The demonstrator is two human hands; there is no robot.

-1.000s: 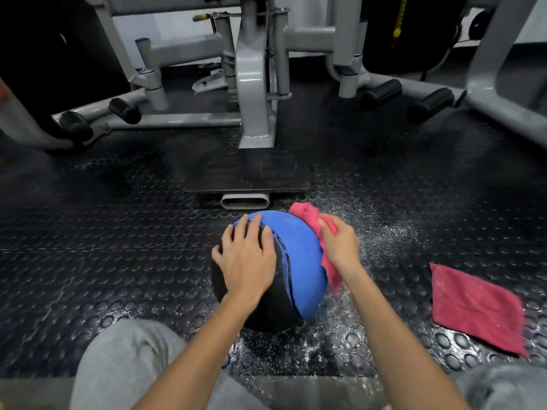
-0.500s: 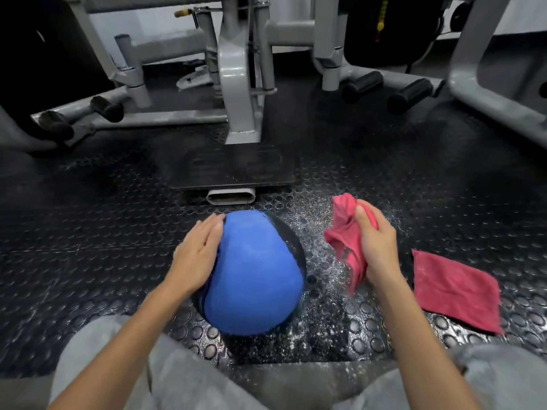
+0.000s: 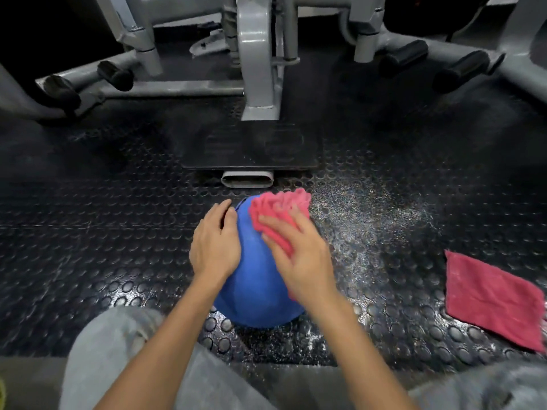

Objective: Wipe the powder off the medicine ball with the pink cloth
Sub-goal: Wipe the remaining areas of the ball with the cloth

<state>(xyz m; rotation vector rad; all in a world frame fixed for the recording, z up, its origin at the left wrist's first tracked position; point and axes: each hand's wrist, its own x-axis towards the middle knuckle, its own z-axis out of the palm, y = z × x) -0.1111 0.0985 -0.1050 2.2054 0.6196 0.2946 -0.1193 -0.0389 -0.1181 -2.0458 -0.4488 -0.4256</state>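
Ball [image 3: 254,287] under left hand [image 3: 214,247], right hand [image 3: 302,257]

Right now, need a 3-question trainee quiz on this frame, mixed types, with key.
1. True or false: the left hand rests on the medicine ball.
2. What does the right hand press against the ball? A) pink cloth B) sponge C) brush
3. Fill in: a second cloth lies flat on the floor to the person's ____.

Key: 1 true; 2 A; 3 right.
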